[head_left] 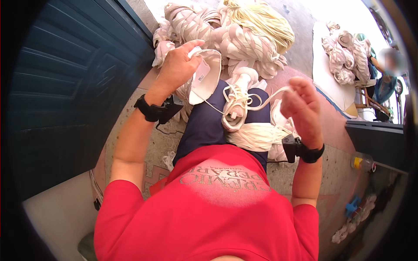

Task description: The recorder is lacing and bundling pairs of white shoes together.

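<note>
Red shirt cloth [209, 226] fills the near view, and past its hem navy trousers [198, 130] make the lap that carries the work. A bundle of cream laces [250, 136] lies across the right thigh by the hem; it is probably best kept clear of the lace being drawn, lest the strands tangle. Just beyond it, between the thighs, sits a pale shoe upper [237, 119], its lacing in loose loops. Gripping it between the knees would likely steady it.

From its right side a lace [278, 91] rises to the right hand [300, 104], off the lap's right edge; the blurred fingers are curled and seem to pinch the end. Off the left edge, the left hand [179, 65] has its fingers bent, nearly closed, beside a labelled white piece [211, 76]; whether it grips that or a strand, I cannot tell. An even pull, with the lace flat and untwisted, should seat the loops neatly.

Past the knees rises a pile of uppers [191, 24] with a yellowish hank [263, 21] on top; farther right, a person [385, 89] is beside another stack [346, 54].
</note>
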Tool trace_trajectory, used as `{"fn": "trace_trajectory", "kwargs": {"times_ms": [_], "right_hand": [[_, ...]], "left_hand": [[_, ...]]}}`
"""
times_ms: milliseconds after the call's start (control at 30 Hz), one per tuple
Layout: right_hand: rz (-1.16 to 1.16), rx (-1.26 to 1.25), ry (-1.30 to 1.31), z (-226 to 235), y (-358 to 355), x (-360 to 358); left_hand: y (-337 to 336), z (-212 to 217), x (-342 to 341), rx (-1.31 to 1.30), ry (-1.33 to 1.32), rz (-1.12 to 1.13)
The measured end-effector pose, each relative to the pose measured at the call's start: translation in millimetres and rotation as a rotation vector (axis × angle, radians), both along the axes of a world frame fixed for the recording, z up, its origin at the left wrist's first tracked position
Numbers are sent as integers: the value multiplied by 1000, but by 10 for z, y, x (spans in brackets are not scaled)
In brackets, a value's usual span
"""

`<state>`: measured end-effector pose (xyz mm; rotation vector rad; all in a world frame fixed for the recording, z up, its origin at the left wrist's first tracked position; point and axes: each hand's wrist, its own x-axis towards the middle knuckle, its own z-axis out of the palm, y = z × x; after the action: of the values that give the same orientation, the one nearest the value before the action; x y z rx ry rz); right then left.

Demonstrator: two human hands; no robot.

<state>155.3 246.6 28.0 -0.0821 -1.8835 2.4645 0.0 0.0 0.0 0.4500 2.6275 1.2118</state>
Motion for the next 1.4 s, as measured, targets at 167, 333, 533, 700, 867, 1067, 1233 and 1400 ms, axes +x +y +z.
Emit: {"fn": "trace_trajectory", "kwargs": {"times_ms": [167, 333, 533, 700, 867, 1067, 1233, 1400], "right_hand": [[2, -10, 96, 122, 39, -278], [259, 797, 73, -847, -899, -516], [-42, 853, 68, -1384, -1455, -733], [8, 356, -434, -1521, -1118, -680], [132, 321, -492, -1513, -1119, -576], [-14, 158, -318, -1606, -1181, -548], [-52, -141, -351, -1380, -887, -439], [-12, -634, -514, -1466, -30, -218]], "left_hand": [[-63, -63, 1, 103, 56, -66], [114, -97, 118, 184, 136, -162], [68, -314, 231, 420, 62, -200], [-523, -1302, -117, 817, -576, 400], [-288, -1968, -19, 667, -572, 362], [-541, -2230, -148, -96, -46, -149], [-712, -1149, -368, -22, 133, -209], [-259, -461, -16, -4, -35, -201]]}}
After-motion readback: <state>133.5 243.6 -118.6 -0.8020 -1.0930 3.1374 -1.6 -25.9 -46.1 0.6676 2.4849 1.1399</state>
